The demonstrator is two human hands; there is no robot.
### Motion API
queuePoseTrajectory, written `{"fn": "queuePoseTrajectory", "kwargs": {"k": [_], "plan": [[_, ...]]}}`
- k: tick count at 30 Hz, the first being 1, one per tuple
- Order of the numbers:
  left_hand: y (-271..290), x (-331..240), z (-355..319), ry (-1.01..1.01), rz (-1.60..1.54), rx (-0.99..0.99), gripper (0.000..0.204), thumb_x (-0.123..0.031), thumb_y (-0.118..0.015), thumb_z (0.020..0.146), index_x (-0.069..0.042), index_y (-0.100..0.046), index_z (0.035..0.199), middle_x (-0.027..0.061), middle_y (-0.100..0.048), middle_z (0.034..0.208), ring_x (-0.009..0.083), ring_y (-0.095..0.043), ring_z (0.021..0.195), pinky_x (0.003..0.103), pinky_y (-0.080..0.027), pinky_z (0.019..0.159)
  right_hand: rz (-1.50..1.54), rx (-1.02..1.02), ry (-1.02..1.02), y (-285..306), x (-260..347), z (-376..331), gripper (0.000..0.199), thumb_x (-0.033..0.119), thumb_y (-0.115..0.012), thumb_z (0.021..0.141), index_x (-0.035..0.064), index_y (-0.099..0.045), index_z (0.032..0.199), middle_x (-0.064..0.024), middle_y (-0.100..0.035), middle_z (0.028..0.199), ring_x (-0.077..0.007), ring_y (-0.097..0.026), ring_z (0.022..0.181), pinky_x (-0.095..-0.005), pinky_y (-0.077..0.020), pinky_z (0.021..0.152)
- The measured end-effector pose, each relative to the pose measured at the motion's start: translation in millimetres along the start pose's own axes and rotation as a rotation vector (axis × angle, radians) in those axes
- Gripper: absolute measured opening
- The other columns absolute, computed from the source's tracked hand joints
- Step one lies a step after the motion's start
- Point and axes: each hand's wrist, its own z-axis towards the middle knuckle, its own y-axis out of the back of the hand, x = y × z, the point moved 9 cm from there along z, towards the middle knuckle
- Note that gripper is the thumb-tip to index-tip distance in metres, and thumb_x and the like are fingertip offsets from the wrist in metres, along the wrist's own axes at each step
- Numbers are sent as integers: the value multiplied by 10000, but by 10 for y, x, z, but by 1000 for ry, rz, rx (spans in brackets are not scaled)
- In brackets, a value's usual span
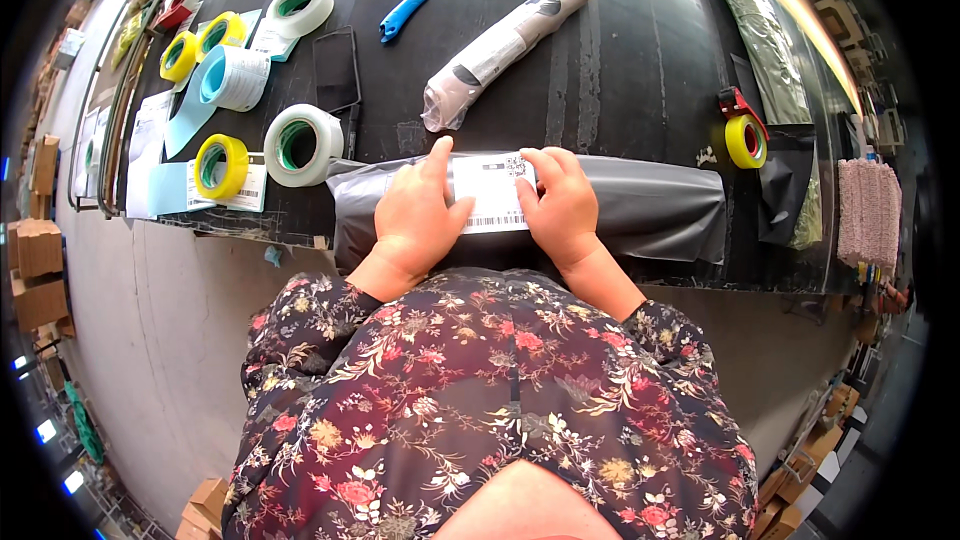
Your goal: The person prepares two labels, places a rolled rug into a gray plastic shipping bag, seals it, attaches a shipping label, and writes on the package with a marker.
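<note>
A long grey plastic mailing bag (660,205) lies along the table's near edge, right in front of me. On its middle sits a white shipping label (492,202) with a square code and barcodes. My left hand (422,202) rests on the bag at the label's left side, fingers stretched forward and thumb at the label's edge. From the right, my right hand (564,202) presses on the label's right edge, its fingers slightly bent and the thumb apart from them. Both hands are open. Farther off lies a long roll-shaped item (510,45) in clear plastic wrap.
Several tape rolls, such as a yellow one (221,167) and a clear one (303,146), lie at left with a light-blue label roll (234,78) and a phone (337,70). A blue utility knife (406,13) is farther back. A red tape dispenser (744,130) stands at right.
</note>
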Motion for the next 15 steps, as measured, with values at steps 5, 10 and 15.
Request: {"fn": "queuePoseTrajectory", "kwargs": {"k": [5, 10, 15], "plan": [[33, -31, -102, -207, 33, -84, 585, -302, -793, 747, -152, -615, 1284, 121, -509, 1363, 336, -481, 1210, 421, -427, 1001, -206, -20, 214, 74, 136, -105, 272, 191, -754, 774, 163, -714, 1041, -73, -592, 1209, -300, -572, 1069, -393, -485, 862], [-81, -106, -197, -345, 157, -17, 555, -407, -827, 698, -195, -689, 1192, 125, -300, 1581, 405, -229, 1431, 487, -279, 1140, -293, 109, 332, 71, 112, -226, 396, 367, -780, 735, 199, -722, 1089, -57, -572, 1294, -280, -506, 1172, -435, -408, 977], [-135, -68, -234, -242, 200, 41, 666, -474, -861, 644, -187, -685, 1218, 147, -167, 1630, 419, -106, 1490, 491, -201, 1184, -289, 245, 290, 22, 91, -296, 638, 432, -840, 613, 198, -679, 1184, -58, -552, 1311, -285, -484, 1205, -442, -375, 1016]]}}
